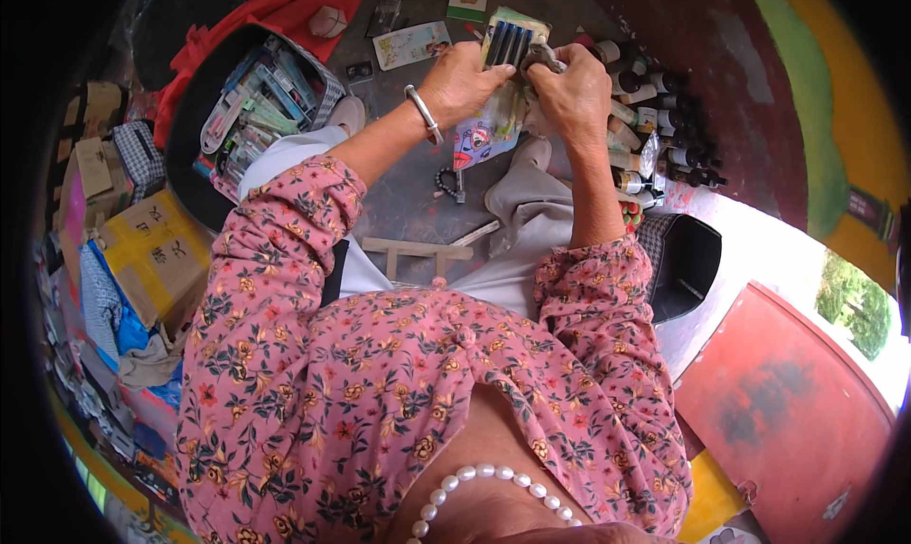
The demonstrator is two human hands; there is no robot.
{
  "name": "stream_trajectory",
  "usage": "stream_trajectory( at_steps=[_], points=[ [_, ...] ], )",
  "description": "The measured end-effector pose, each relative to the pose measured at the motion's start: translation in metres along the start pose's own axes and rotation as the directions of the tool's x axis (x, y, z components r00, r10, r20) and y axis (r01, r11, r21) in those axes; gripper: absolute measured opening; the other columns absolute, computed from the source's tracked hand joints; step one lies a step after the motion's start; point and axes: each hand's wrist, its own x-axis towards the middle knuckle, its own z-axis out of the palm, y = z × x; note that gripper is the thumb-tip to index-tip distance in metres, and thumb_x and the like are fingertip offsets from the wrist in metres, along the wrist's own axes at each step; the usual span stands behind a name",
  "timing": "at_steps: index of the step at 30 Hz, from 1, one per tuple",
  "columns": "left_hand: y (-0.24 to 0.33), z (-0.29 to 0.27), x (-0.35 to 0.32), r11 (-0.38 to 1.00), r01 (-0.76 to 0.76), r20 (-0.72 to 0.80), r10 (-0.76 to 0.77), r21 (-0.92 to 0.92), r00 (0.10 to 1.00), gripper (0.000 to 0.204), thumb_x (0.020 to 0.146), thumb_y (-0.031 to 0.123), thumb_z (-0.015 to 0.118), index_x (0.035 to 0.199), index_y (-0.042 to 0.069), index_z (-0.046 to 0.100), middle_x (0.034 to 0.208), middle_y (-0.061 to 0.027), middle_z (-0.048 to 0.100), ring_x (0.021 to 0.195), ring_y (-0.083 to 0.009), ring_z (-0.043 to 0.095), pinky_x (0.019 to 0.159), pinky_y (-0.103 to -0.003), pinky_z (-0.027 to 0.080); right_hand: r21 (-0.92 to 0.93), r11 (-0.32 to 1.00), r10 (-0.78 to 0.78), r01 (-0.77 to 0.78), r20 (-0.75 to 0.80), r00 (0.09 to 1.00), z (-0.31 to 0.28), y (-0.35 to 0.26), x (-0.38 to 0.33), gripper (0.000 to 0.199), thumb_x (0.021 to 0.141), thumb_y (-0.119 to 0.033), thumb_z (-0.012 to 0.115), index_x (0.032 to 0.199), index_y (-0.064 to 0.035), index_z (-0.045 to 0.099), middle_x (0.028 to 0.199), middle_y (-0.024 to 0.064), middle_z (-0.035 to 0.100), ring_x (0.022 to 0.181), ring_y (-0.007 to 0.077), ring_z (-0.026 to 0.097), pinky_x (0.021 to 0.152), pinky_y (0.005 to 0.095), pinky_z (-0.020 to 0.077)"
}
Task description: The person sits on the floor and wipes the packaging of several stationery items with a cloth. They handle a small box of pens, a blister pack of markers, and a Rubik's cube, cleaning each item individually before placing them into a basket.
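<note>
A: What have you got in your hands?

B: A small pack of dark tubes (508,43), blue-black, side by side in a pale wrapper. My left hand (462,82) has its grip closed on the pack's left side, the thumb across the front. My right hand (574,93) is clenched on its right edge, and the fingertips pinch something small and grey at the top corner; I cannot tell what it is.

A: Where is the pack, then?

B: Up in the air in front of my knees, over the grey floor (418,197), not resting on anything. Just beside my right hand stands a crowd of little bottles (655,126) with dark and white caps, along the floor's right edge by the red wall. At the left edge sits a black basket (204,117) full of flat packets, and some cards (411,44) lie at the far edge.

A: Which step would you say you are at?

B: Working at the pack's top right corner, I judge, opening it or fixing something to it. Both hands are busy there.

A: And what does the next move need?

B: A steady left grip so the pack does not twist, and a fine pinch from the right fingertips, kept clear of the bottles.
</note>
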Motion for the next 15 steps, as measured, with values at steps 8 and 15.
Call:
stream_trajectory(
  at_steps=[8,15],
  points=[
    [0.022,0.003,-0.005,0.957,-0.262,-0.072,0.271,0.123,0.96,0.027,0.08,0.023,0.056,0.075,-0.004,0.055,0.062,-0.0189,0.055,0.056,-0.0316,0.055,0.052,-0.039,0.041,0.148,0.989,0.026,-0.003,-0.154,0.988,-0.007,0.003,0.005,0.032,0.056,-0.028,0.061,0.075,-0.0018,0.059,0.08,0.0196,0.059,0.081,0.0336,0.058,0.072,0.0404,0.0452],
    [0.014,0.006,-0.001,0.99,-0.134,-0.076,0.13,-0.052,0.989,0.014,0.082,0.01,0.054,0.084,-0.004,0.057,0.073,-0.0059,0.06,0.063,-0.0118,0.052,0.058,-0.028,0.041,0.169,0.984,0.046,-0.047,0.012,0.999,-0.001,0.011,-0.005,0.025,0.057,-0.018,0.058,0.073,0.0,0.058,0.07,0.0221,0.059,0.072,0.0372,0.058,0.067,0.0428,0.0456]
  ],
)
